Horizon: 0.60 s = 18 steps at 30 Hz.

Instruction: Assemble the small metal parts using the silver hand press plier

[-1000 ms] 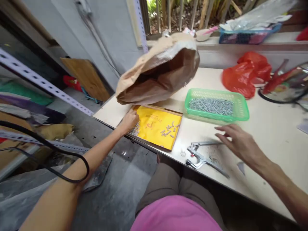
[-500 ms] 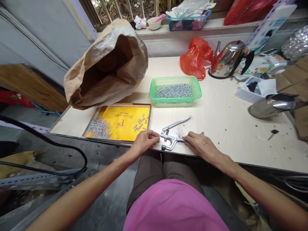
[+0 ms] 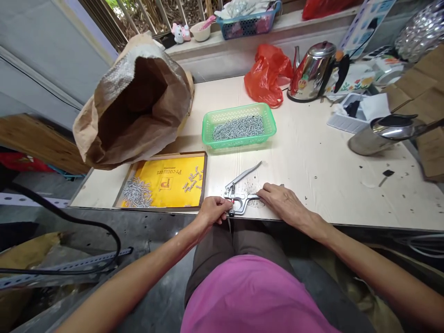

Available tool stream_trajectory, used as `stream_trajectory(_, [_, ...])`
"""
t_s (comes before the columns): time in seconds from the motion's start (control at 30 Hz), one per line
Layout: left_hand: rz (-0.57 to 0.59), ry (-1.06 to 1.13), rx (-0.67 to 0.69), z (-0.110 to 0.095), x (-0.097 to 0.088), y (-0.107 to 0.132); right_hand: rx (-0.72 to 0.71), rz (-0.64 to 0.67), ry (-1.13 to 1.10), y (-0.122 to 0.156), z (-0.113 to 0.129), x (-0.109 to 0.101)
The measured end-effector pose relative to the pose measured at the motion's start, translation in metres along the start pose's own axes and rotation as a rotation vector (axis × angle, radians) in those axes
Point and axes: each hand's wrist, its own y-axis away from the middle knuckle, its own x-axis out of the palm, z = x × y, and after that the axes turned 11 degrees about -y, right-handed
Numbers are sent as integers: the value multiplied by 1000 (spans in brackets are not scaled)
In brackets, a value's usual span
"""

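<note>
Head view, right hand closed on one plier, left hand pinched, contents hidden, one green basket

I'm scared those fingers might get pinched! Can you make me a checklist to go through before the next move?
1. Right hand on the lower handle of the silver hand tool: ok.
2. Upper handle spread away from the lower one: ok.
3. Left hand clear of the tool's jaws: not ok, it is right at them.
4. Small metal piece in the left hand's pinch: cannot tell, too small and hidden.
5. Green basket upright on the table: ok.
</note>
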Motion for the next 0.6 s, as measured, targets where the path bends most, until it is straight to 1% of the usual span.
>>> stream_trajectory(0.1, [19, -73, -20, -2, -4, -2, -4, -7, -13, 0, 1, -2])
stream_trajectory(0.23, [81, -150, -22, -5, -9, -4, 2, -22, -1, 1, 3, -5])
stream_trajectory(0.43, [121, -194, -81, -10, -10, -3, 14, -16, 24, 0, 7, -7])
stream_trajectory(0.6, [149, -270, -48, -14, -10, -7, 23, -16, 24, -1, 8, -6])
